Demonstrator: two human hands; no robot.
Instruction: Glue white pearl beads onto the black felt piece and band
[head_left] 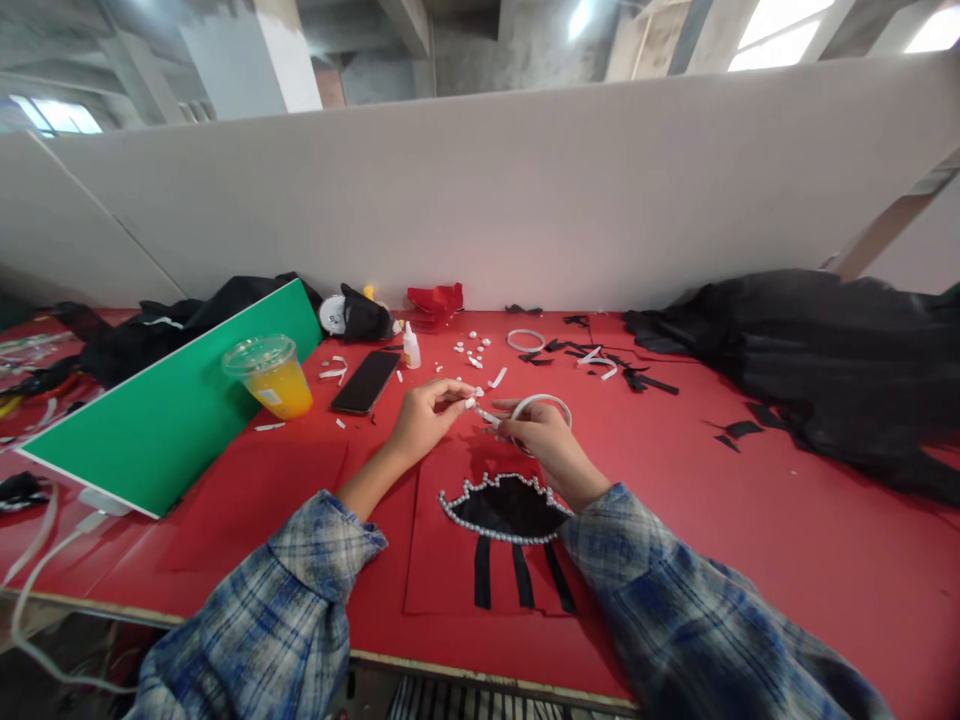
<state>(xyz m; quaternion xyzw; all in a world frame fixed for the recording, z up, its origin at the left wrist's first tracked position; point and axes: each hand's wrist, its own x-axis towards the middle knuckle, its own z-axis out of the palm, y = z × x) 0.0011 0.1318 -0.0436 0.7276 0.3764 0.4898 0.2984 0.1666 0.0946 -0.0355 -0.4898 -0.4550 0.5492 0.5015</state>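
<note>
My left hand (pixel 429 415) is closed, pinching a small white piece (pixel 478 393) between thumb and fingertips. My right hand (pixel 551 440) grips a white ring that looks like a narrow roll of tape (pixel 546 398); a short pale strip (pixel 487 417) shows at its fingertips, close to the left hand's. Below both hands lies a red sheet (pixel 442 575) with a black eye-like shape (pixel 504 508) on it. Silver beads (pixel 491 537) edge the shape, and three black strips (pixel 523 578) run down beneath it. My right sleeve covers the shape's right end.
Left of my hands are a black phone (pixel 365 382), a cup of orange drink (pixel 279 385) and a green board (pixel 172 410). A small white bottle (pixel 411 347) and another white ring (pixel 525 341) stand farther back. Black fabric (pixel 825 370) is heaped at right, near black scraps (pixel 645 380).
</note>
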